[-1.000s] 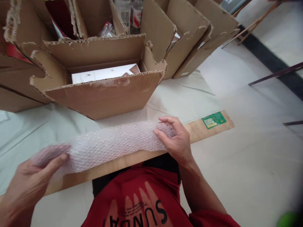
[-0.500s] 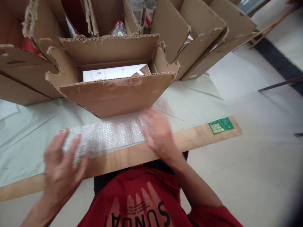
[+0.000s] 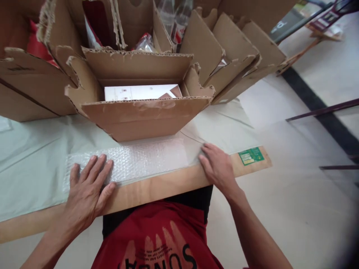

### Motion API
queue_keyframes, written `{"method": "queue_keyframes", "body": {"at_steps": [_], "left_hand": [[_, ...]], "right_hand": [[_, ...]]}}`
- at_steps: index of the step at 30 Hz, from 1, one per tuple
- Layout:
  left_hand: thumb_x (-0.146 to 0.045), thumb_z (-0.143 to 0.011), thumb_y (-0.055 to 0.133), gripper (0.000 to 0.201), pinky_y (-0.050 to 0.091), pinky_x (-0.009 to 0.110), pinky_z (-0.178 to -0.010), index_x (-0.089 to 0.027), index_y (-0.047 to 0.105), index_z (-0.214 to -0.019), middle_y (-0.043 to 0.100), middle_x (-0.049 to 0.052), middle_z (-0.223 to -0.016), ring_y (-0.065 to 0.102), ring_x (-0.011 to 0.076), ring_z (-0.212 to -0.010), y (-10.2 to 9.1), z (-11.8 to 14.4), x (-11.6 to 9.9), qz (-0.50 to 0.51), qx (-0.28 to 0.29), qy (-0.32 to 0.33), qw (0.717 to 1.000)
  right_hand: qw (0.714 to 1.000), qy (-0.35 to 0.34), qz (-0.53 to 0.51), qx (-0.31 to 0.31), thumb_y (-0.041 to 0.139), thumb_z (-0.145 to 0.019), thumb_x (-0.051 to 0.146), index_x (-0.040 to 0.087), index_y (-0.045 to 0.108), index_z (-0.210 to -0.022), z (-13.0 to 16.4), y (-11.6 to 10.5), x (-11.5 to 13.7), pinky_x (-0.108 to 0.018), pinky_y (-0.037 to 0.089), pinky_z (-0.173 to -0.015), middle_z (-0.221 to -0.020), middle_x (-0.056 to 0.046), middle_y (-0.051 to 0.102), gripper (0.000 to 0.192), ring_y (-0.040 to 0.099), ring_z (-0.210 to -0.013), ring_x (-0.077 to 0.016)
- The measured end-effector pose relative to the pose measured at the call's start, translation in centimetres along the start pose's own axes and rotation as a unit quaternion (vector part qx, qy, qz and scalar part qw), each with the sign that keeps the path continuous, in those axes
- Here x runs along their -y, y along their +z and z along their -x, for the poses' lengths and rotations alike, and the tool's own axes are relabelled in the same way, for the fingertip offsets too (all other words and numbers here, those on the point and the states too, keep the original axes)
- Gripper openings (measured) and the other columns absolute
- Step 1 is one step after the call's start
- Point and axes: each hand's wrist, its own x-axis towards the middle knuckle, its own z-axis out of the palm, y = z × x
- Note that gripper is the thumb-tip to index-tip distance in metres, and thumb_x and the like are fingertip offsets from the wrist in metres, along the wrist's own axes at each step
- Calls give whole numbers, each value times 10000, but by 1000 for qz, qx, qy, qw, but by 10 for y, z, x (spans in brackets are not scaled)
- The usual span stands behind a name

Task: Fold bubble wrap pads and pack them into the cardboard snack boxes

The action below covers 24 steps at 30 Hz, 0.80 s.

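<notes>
A strip of clear bubble wrap (image 3: 140,160) lies along the near side of the cloth-covered table. My left hand (image 3: 91,186) rests flat on its left end, fingers spread and pressed down. At the right end, my right hand (image 3: 217,164) has its fingers curled in against the thumb, apparently at the wrap's thin clear edge; the fingertips are partly hidden. Just beyond the wrap stands an open cardboard box (image 3: 146,117), with a white carton (image 3: 134,92) inside it.
More cardboard bins (image 3: 39,89) stand in a row behind, some holding red packets and clear bottles (image 3: 179,26). A pale cloth (image 3: 33,160) covers the table. Its wooden front edge (image 3: 157,186) bears a green label (image 3: 251,155). Metal legs (image 3: 322,110) stand at right.
My right hand has moved right and nearer to me, away from the box. My left hand has come down flat on the wrap, which now shows farther to the right.
</notes>
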Motion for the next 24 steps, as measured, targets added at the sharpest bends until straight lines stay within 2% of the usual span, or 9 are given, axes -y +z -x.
{"method": "queue_keyframes", "body": {"at_steps": [3, 6, 9, 12, 14, 17, 19, 21, 24], "left_hand": [[-361, -1032, 527, 509, 256, 627, -1279, -302, 492, -1536, 473, 131, -1639, 412, 395, -1538, -12, 6, 8, 0, -56, -54, 997], [-486, -983, 588, 510, 380, 639, -1189, -237, 598, -1428, 600, 150, -1463, 531, 436, -1404, -30, 18, 23, -71, -100, -194, 973], [-635, -937, 555, 560, 466, 662, -1029, -175, 708, -1217, 674, 171, -1192, 594, 473, -1235, -40, 25, 33, -124, -74, -297, 944], [-624, -900, 528, 470, 482, 614, -977, -194, 714, -918, 670, 159, -1021, 627, 423, -1101, -38, 17, 32, -85, -28, -322, 943], [-542, -861, 522, 354, 484, 577, -968, -217, 649, -800, 682, 159, -994, 635, 396, -1059, -37, 8, 27, -35, -29, -331, 943], [-456, -812, 546, 232, 512, 476, -884, -234, 612, -825, 711, 101, -941, 667, 317, -923, -46, -2, 19, 33, -47, -375, 925], [-477, -822, 580, 248, 512, 419, -822, -242, 621, -890, 709, 43, -889, 668, 268, -836, -59, -4, 18, 62, -60, -404, 911], [-532, -842, 592, 332, 510, 401, -823, -245, 653, -996, 714, 8, -914, 672, 244, -823, -72, -7, 22, 65, -84, -405, 908], [-559, -906, 536, 492, 523, 372, -830, -225, 672, -1242, 730, -42, -952, 674, 177, -754, -86, -20, 34, 30, -98, -367, 925]], "right_hand": [[999, -24, -12, -26, 494, -1034, 356, 203, 712, -1271, -16, -3, 6, -561, 485, -1060, -1315, -151, 744, 357, 643, -1302, -356], [996, -83, -25, 20, 538, -1014, 360, 170, 672, -1344, -43, 13, 38, -539, 480, -1060, -1426, -176, 677, 404, 609, -1325, -367], [995, -85, -22, 51, 577, -986, 359, 137, 700, -1251, -61, 30, 58, -569, 478, -1033, -1460, -215, 640, 367, 587, -1320, -412], [993, -93, -51, 45, 578, -966, 318, 180, 715, -987, -59, 34, 58, -543, 497, -988, -1376, -193, 690, 196, 638, -1230, -387], [992, -93, -79, 44, 580, -947, 292, 204, 673, -881, -48, 29, 56, -510, 514, -937, -1205, -158, 757, 144, 688, -1100, -354], [982, -54, -158, 84, 583, -941, 284, 233, 638, -905, -23, 14, 63, -422, 543, -820, -934, -70, 769, 83, 716, -872, -279], [964, -24, -232, 130, 598, -941, 284, 248, 627, -969, -3, 6, 75, -360, 554, -747, -889, -33, 752, 54, 711, -796, -233], [939, -8, -299, 170, 615, -926, 264, 253, 628, -1035, 16, 3, 92, -337, 574, -752, -941, -29, 755, 110, 722, -824, -217], [911, -9, -362, 194, 624, -892, 209, 247, 630, -1226, 33, 6, 118, -403, 588, -970, -1212, -80, 743, 336, 722, -1106, -254]]}}
